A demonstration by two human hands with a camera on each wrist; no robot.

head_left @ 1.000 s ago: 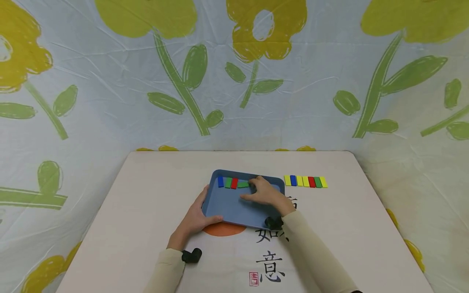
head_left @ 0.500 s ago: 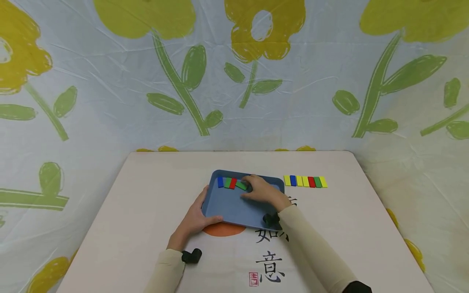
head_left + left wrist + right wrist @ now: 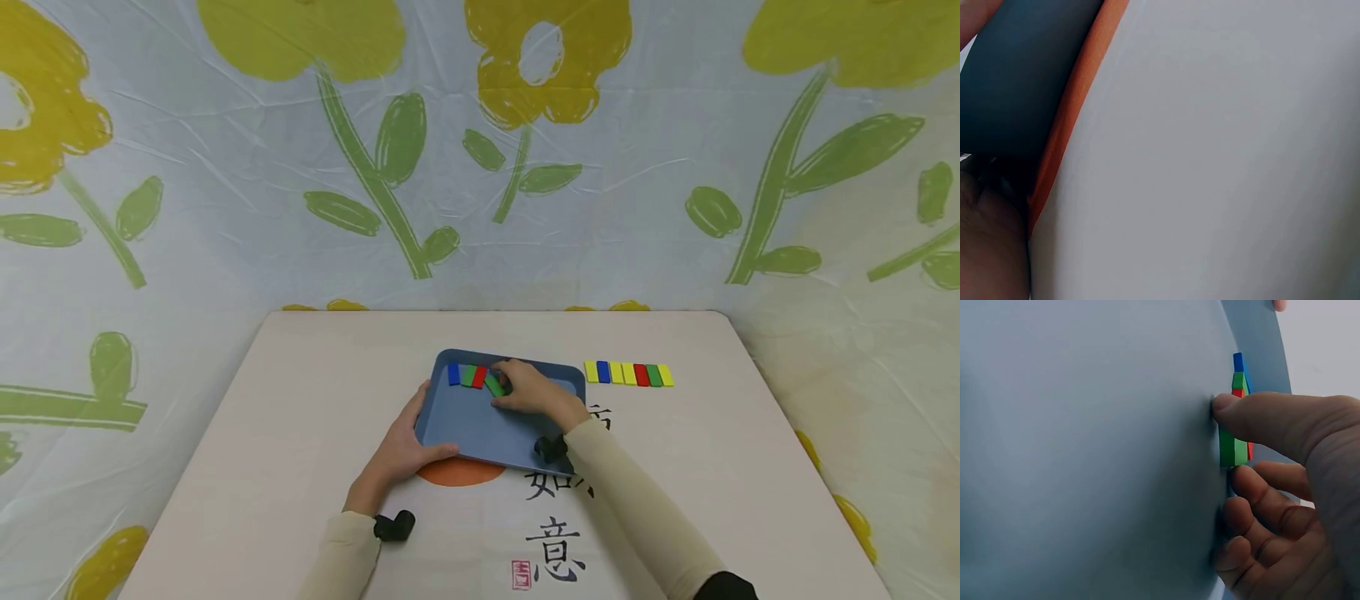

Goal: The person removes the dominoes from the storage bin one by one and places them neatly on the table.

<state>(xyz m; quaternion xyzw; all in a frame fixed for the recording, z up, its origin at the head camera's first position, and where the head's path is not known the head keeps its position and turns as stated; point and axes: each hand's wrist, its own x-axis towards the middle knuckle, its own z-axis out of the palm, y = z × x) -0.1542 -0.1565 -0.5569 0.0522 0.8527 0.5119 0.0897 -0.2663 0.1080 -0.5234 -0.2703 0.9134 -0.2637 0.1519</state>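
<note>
A person at a blue tray on a pale surface, flowered cloth rising behind.
The left grip holds the tray's left side, thumb over the near rim; the right grip, fingers part-curled, pinches a slanted green tile inside the tray toward its far wall, just beside a red tile. Tray floor stretches nearer; beyond the right edge lies a tile row, and surface spreads widely either side.

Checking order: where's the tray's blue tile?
Head view: the blue tile is in the tray, near its far left corner, left of a green tile.
</note>
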